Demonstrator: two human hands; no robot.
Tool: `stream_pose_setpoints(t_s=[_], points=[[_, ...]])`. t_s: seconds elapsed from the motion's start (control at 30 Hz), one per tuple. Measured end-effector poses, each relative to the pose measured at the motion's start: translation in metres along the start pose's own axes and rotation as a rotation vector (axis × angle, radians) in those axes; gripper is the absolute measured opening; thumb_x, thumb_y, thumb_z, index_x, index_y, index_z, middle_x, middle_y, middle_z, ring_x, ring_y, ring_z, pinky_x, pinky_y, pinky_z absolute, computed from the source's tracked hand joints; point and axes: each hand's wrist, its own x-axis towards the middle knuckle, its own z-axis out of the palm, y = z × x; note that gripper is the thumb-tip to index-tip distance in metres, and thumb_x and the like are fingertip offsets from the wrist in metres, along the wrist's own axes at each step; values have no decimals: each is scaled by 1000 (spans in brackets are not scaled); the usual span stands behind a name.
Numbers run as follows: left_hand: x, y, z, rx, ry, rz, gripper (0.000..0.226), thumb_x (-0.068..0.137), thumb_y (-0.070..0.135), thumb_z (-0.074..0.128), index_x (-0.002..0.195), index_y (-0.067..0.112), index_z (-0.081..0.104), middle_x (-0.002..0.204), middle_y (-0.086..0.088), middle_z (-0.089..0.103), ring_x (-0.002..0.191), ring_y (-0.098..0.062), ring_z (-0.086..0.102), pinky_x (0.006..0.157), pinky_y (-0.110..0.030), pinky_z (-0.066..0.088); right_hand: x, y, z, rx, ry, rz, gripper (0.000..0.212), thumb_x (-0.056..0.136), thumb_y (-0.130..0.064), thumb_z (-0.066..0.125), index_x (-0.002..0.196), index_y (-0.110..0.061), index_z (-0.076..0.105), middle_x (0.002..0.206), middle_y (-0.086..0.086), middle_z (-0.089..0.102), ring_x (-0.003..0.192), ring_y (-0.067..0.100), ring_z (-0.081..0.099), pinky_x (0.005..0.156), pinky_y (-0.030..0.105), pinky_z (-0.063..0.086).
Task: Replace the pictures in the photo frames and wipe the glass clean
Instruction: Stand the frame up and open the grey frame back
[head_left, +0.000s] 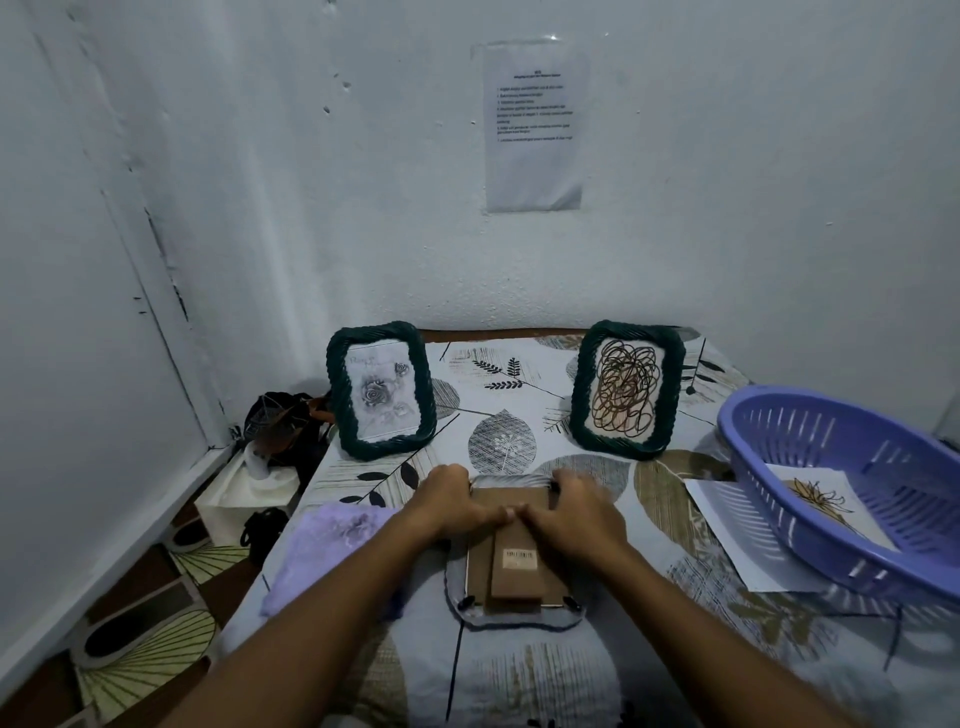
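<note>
Lying face down on the leaf-patterned cloth, the grey frame is showing its brown backing board, a placing that looks meant to give access to the picture inside. The left hand and the right hand are resting on the far half of that board, thumbs meeting at its middle and fingers curling over the frame's far edge; they are gripping the frame, probably to work the backing or its clips, though the fingertips themselves are hidden. Beyond the grey frame, two dark green frames are standing upright: the rose picture frame to its far left and the scribble picture frame to its far right. Just left of the grey frame, a lilac cloth is waiting, likely for the glass. To its right, a purple basket is sitting on a loose sheet and holding a printed picture. Nothing is blocking the hands.
</note>
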Motion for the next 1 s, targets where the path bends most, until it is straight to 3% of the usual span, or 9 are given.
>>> stream_pose_setpoints(t_s=[0.13,0.23,0.33,0.43,0.63,0.73,0.8,0.87,1.0], points=[[-14,-3,6,-32,44,63,64,56,71,71,91,19,62,90,1,67,77,-12,63,59,-21,44,-17,0,-2,-33,1,-24,70,81,-61,55,137,-23,38,136,7,42,125,27,39,95,40,44],[-34,-1,8,-116,54,101,50,65,53,80,98,21,59,94,4,68,78,-7,64,60,-16,51,-31,2,-7,-30,-7,-32,76,79,-64,57,141,-25,35,138,7,40,128,26,37,97,40,43],[-53,1,7,-158,58,124,51,64,50,80,101,25,57,95,5,67,79,-8,65,61,-18,55,-46,3,-14,-30,-30,-39,81,78,-64,60,144,-25,32,139,6,38,128,26,37,98,39,42],[-66,0,6,-100,50,91,51,65,51,81,97,25,51,91,7,58,77,-9,55,53,-10,38,-60,5,-21,-41,-52,-46,80,79,-61,60,145,-26,31,136,6,40,126,27,39,97,39,43],[-83,-8,1,-160,-27,75,83,42,66,75,110,20,59,104,4,69,90,-9,65,79,-32,56,-85,11,-33,-43,-127,-91,90,71,-64,68,145,-28,31,136,6,42,126,26,40,97,38,43],[-92,-8,-7,-182,-75,21,75,57,58,77,117,17,58,113,3,66,96,-9,62,80,-25,54,-85,16,-46,75,-209,-72,102,65,-58,77,148,-25,28,140,10,39,128,29,42,100,40,43],[-94,-8,-12,-174,-85,-35,58,79,44,72,124,12,54,118,0,60,97,-11,55,76,-20,45,-81,19,-53,218,-228,-21,92,71,-41,80,147,-17,32,140,13,43,124,28,47,97,36,43],[-95,-9,-16,-217,-101,-98,49,87,35,67,125,8,51,111,-4,61,90,-12,56,70,-21,44,-76,22,-55,284,-222,50,73,80,-26,75,141,-8,40,129,16,55,110,25,57,86,31,46],[-98,-8,-17,-477,-258,-219,40,87,11,69,114,4,40,80,-20,69,45,-19,56,44,-33,50,-70,21,-53,302,-266,130,39,77,-15,76,108,5,64,94,21,71,72,24,66,67,36,54]])
